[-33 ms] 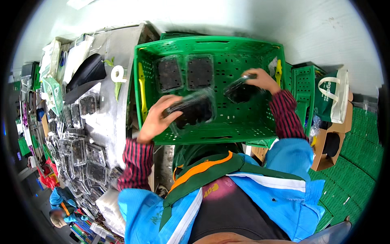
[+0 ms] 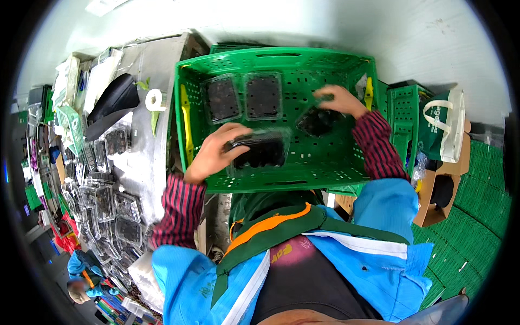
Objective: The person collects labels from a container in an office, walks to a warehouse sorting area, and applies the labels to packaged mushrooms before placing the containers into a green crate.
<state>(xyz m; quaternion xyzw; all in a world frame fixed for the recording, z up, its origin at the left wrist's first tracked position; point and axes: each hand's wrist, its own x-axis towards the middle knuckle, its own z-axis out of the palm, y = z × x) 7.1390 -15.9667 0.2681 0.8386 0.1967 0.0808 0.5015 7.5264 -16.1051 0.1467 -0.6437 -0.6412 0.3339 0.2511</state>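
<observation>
My left hand (image 2: 215, 154) grips the left end of a clear plastic punnet (image 2: 261, 150) with dark contents, fingers on top and thumb at the near side. This punnet is tilted and blurred, over the near part of a green crate (image 2: 265, 185). My right hand (image 2: 341, 101) hovers at the upper edge of a second dark-filled punnet (image 2: 318, 121), which sits askew in the crate's right half. Green crate shows between its curved fingers and thumb. Two more filled punnets, one at the far left (image 2: 222, 98) and one beside it (image 2: 264, 96), lie flat on the crate floor.
A metal table (image 2: 145, 179) on the left bears many clear punnets (image 2: 105, 203), a white tape roll (image 2: 155, 99) and a black sheet (image 2: 115, 100). On the right are a green-and-white bag (image 2: 445, 127), a cardboard box (image 2: 433, 214) and stacked green crates (image 2: 460, 244). A person (image 2: 84, 276) is at lower left.
My right hand has shifted slightly up and left, its fingers coming away from the punnet's edge. The punnet in my left hand has turned a little. The whole view has shifted slightly.
</observation>
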